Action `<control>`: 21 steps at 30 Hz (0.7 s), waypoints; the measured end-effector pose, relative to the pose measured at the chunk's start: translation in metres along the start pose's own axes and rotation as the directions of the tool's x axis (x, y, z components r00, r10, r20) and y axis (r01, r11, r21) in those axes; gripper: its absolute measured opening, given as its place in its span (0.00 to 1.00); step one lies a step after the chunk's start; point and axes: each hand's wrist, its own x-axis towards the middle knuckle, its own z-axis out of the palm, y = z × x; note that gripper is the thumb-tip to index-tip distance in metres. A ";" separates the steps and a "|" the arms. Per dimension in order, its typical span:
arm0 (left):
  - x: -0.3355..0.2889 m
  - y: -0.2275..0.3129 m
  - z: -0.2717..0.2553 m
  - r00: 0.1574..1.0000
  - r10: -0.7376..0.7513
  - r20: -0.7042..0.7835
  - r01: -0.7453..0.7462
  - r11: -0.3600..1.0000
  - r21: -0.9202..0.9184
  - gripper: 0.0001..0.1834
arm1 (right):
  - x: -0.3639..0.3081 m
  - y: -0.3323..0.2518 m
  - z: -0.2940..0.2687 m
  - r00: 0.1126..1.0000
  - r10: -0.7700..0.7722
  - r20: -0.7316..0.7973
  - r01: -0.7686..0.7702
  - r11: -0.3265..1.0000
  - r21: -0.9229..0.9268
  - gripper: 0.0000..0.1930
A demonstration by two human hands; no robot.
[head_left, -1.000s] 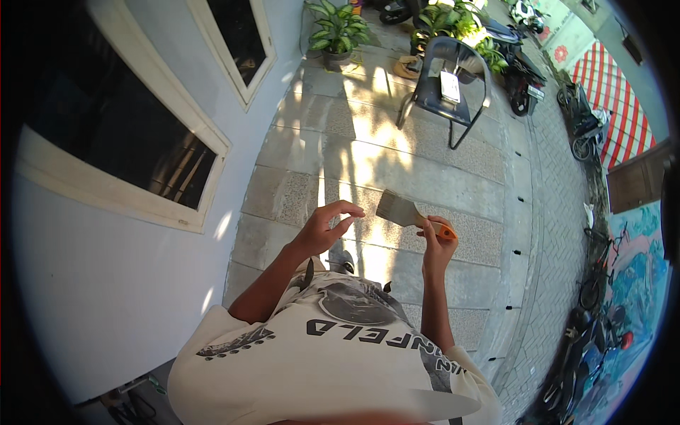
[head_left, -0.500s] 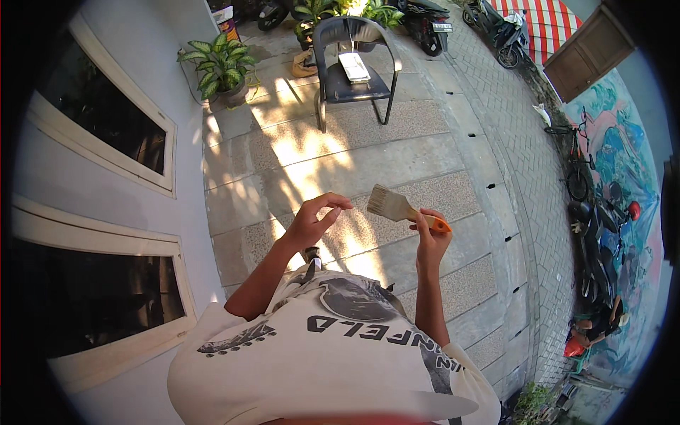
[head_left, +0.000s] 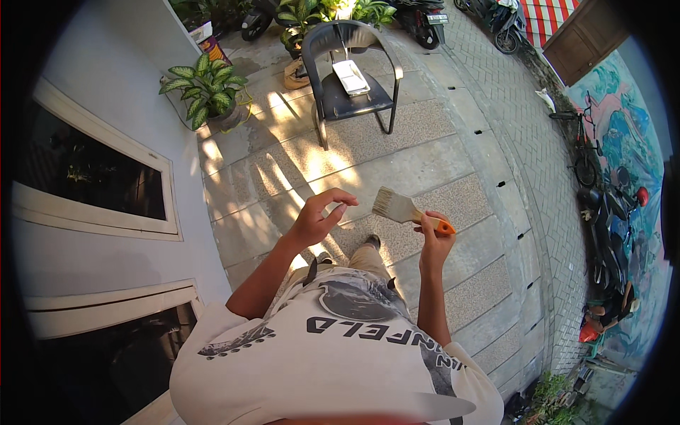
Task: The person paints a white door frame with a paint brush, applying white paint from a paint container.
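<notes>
In my right hand (head_left: 436,244) is a wide flat paintbrush (head_left: 401,208), gripped by its orange-ended handle. Its pale bristles point left, toward my other hand. My left hand (head_left: 319,218) is raised at about the same height with nothing in it; the fingers bend loosely and the thumb stays apart from them. A gap separates the left fingertips from the bristles. Ahead of me stands a black armchair (head_left: 379,98), and on its seat lies a white rectangular tray (head_left: 351,77) with a thin stick-like thing upright at its back.
A white wall with framed windows (head_left: 99,166) runs along my left. A potted plant (head_left: 205,92) stands beside it. Paving slabs (head_left: 425,163) lead to the chair. On the right are parked motorcycles (head_left: 601,237), a bicycle (head_left: 584,166), a person (head_left: 610,312) and a painted wall.
The chair and tray appear nearer and lower in the picture. One of my feet now shows ahead of my shirt. My right hand keeps its hold on the paintbrush.
</notes>
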 end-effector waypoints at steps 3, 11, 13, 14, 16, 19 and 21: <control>0.037 -0.015 0.000 0.999 0.036 -0.028 -0.036 0.999 -0.009 0.09 | 0.040 0.007 -0.002 0.999 0.032 -0.042 -0.034 0.999 -0.032 0.09; 0.137 -0.032 0.001 0.994 -0.007 -0.112 0.011 0.999 0.043 0.09 | 0.177 0.001 0.005 0.998 0.063 -0.019 -0.063 0.998 -0.018 0.11; 0.159 -0.035 0.001 0.991 -0.009 -0.132 0.017 0.998 0.056 0.09 | 0.212 -0.007 0.012 0.999 0.048 0.009 -0.048 0.999 -0.019 0.11; 0.168 -0.038 0.001 0.988 0.005 -0.153 0.004 0.998 0.057 0.09 | 0.226 -0.010 0.016 0.999 0.031 0.039 -0.031 0.999 -0.018 0.11; 0.186 -0.040 0.001 0.984 0.014 -0.178 -0.003 0.998 0.061 0.09 | 0.258 -0.009 0.020 0.997 0.006 0.077 -0.005 1.000 -0.014 0.10; 0.206 -0.046 0.000 0.977 -0.034 -0.211 0.038 0.999 0.016 0.10 | 0.288 -0.014 0.036 0.994 -0.018 0.112 0.018 1.000 0.002 0.10; 0.219 -0.051 -0.005 0.976 -0.018 -0.218 0.029 0.998 0.048 0.10 | 0.303 -0.014 0.045 0.992 -0.020 0.126 0.020 1.000 0.004 0.10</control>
